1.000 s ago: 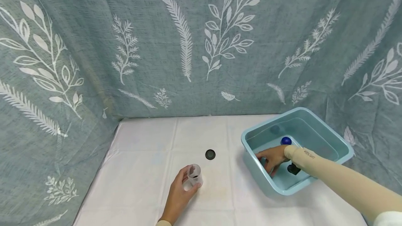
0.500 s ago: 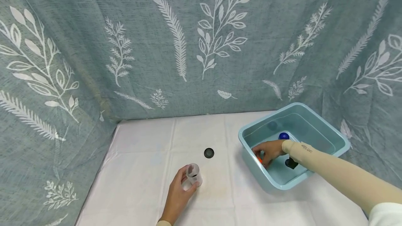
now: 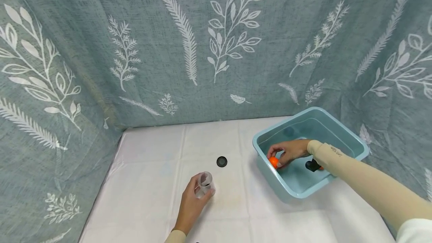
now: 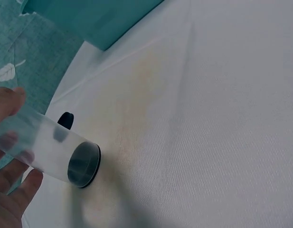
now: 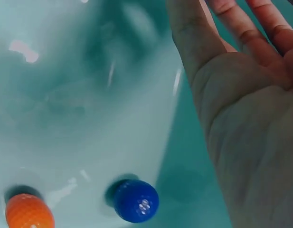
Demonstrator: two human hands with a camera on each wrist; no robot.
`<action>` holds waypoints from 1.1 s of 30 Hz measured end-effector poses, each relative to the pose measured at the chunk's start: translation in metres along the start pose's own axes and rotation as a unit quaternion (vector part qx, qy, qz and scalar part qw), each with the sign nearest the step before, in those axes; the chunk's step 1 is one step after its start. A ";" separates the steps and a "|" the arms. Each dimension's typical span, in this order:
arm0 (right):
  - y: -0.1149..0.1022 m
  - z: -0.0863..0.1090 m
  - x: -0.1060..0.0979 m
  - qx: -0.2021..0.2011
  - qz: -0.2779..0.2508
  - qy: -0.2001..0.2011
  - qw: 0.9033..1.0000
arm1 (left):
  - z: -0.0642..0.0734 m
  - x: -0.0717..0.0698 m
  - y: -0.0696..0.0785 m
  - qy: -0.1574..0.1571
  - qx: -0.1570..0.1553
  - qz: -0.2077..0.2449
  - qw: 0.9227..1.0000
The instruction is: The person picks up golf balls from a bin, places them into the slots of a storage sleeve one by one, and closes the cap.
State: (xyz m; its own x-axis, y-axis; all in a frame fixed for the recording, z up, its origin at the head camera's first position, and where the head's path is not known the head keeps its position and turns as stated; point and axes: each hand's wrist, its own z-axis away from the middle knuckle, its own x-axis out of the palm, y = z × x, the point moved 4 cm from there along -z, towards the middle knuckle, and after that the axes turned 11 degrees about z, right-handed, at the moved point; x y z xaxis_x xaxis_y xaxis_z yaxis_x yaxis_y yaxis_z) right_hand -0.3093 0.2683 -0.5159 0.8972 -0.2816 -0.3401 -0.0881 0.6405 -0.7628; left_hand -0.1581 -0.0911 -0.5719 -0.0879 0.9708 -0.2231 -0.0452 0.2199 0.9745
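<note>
My left hand (image 3: 191, 202) grips a clear plastic tube (image 3: 205, 183) standing upright on the table. In the left wrist view the tube (image 4: 51, 147) shows a black base at its lower end. A flat black round cap (image 3: 221, 161) lies on the cloth just beyond it. My right hand (image 3: 289, 150) is inside the blue tub (image 3: 287, 186), pinching an orange ball (image 3: 273, 161) by the tub's left wall. In the right wrist view, another orange ball (image 5: 30, 211), dimpled like a golf ball, and a blue ball (image 5: 136, 201) lie on the tub floor; the held ball is out of sight there.
A white cloth (image 3: 148, 183) covers the table. The tub stands at the table's right side, its rim raised around my right wrist. Grey-green curtains (image 3: 152, 48) with white leaf prints hang behind and on both sides.
My right hand has risen a little beside the tub's left wall, and the orange ball has come into view in its fingers. The left hand keeps its hold on the tube.
</note>
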 end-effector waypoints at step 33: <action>-0.111 0.065 0.025 -0.146 -0.084 0.263 0.950 | 0.003 -0.030 0.054 0.002 0.133 -0.061 0.989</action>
State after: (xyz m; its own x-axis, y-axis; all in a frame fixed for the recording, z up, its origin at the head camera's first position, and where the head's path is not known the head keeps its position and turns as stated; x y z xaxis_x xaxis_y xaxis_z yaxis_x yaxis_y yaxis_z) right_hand -0.2492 0.2363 -0.4038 0.5760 -0.7297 -0.3685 -0.1478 0.3505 -0.9249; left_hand -0.1545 -0.1081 -0.5127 -0.1016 0.9352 -0.3391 0.2081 0.3533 0.9121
